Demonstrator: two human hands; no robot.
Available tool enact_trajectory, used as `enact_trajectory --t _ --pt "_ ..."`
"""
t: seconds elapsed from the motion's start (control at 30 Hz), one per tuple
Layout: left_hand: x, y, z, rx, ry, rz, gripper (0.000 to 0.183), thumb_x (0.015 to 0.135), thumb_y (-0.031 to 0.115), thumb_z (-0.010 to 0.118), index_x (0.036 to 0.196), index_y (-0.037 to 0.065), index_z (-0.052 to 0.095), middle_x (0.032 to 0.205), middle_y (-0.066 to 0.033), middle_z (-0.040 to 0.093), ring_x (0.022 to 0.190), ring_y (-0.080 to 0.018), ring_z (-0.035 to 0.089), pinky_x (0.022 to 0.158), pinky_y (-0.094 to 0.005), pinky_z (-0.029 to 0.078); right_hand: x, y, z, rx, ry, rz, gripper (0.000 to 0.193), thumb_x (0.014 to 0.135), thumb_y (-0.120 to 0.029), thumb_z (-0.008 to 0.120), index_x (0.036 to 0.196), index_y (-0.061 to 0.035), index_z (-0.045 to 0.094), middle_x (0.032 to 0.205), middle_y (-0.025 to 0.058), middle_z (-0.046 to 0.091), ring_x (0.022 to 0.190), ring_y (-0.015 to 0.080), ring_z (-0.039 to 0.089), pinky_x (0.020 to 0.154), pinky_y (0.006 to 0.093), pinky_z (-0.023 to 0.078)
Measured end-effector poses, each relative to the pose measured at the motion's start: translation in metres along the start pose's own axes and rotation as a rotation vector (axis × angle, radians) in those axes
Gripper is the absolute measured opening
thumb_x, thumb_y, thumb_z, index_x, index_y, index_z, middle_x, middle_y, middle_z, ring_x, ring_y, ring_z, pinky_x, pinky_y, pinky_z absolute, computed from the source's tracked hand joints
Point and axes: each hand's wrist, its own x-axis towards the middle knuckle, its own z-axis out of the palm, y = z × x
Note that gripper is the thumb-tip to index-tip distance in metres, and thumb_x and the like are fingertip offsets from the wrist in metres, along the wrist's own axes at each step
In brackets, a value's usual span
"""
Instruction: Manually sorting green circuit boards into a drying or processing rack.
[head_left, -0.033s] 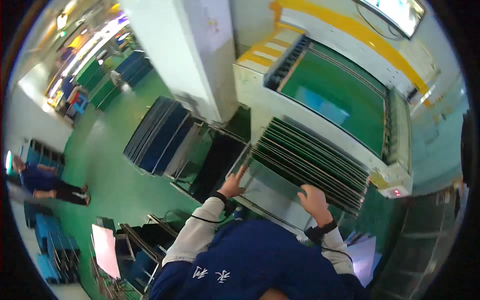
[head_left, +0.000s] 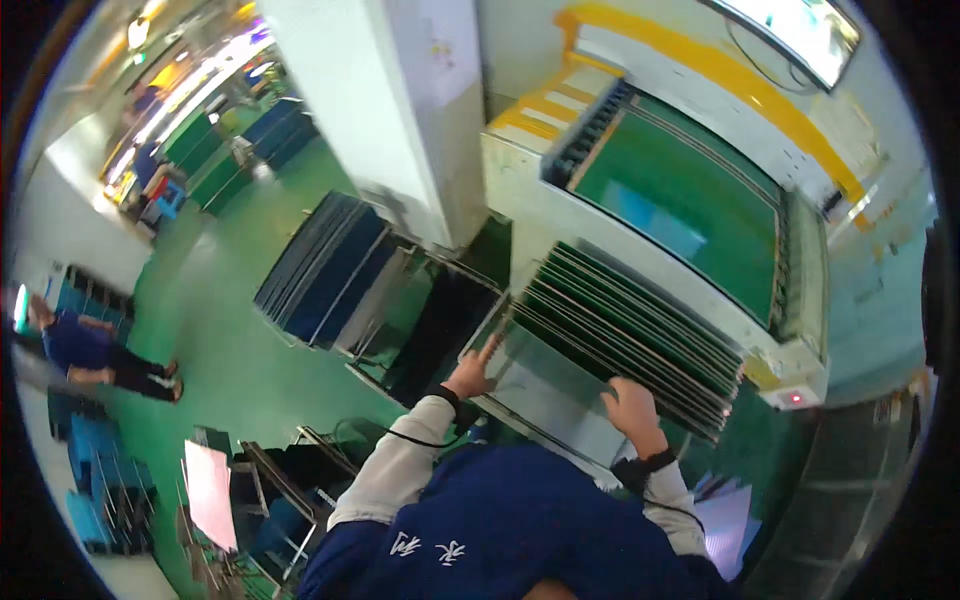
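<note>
Flanking a smooth, pale grey-green flat sheet (head_left: 550,362), two bare hands work on the near side of a row of thin, dark green, closely spaced panels (head_left: 640,345). Whether the sheet is the row's foremost panel or a separate piece cannot be told. The left hand (head_left: 468,378) is at the row's near left corner, index finger stretched along the sheet's left border, thumb set apart; the right hand (head_left: 632,410) is before the row's right half, fingers bent, thumb toward the sheet. Whether either hand's fingers are clamped cannot be told. Good handling, as judged here, calls for contact at the borders only, even support from both sides, and clearance from the edges behind, which could scrape a smooth face. Left of the row: stacked dark blue flat panels (head_left: 330,270). Behind the row: a white, box-shaped machine (head_left: 520,180) with a glossy green bed (head_left: 680,200). Farthest, well left of the row: a person in a dark blue top (head_left: 80,340).
</note>
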Motion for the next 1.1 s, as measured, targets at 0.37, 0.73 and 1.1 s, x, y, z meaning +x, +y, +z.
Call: enact_trajectory --t 0.37,0.73,1.1 --pt "-0.003 0.011 -0.004 -0.031 -0.026 -0.038 0.11 0.074 0.022 0.076 0.155 0.026 0.002 0.114 -0.0239 0.051 0.11 -0.0438 0.051 0.095 -0.0489 0.044 0.022 0.024 0.014 -0.218 -0.162 0.161 0.028 0.078 -0.028 0.069 0.09 -0.0027 0.07 0.089 0.0215 0.068 0.089 0.039 0.065 0.076 0.0474 0.051" --pt "-0.002 0.005 -0.001 -0.022 -0.043 -0.067 0.11 0.072 0.023 0.074 0.155 0.031 0.002 0.117 -0.0193 0.052 0.116 -0.042 0.048 0.095 -0.049 0.046 0.021 -0.014 -0.01 -0.168 -0.256 0.27 0.039 0.077 -0.028 0.069 0.107 -0.0013 0.07 0.102 0.0218 0.069 0.097 0.0366 0.066 0.085 0.0443 0.051" --pt "-0.006 0.011 -0.005 -0.06 -0.024 -0.08 0.108 0.071 0.018 0.071 0.155 0.032 0.004 0.117 -0.0206 0.052 0.116 -0.0425 0.048 0.096 -0.0477 0.046 0.018 0.011 0.011 -0.244 -0.095 0.143 0.028 0.075 -0.027 0.07 0.086 -0.0011 0.068 0.086 0.0222 0.068 0.085 0.0393 0.066 0.074 0.049 0.051"
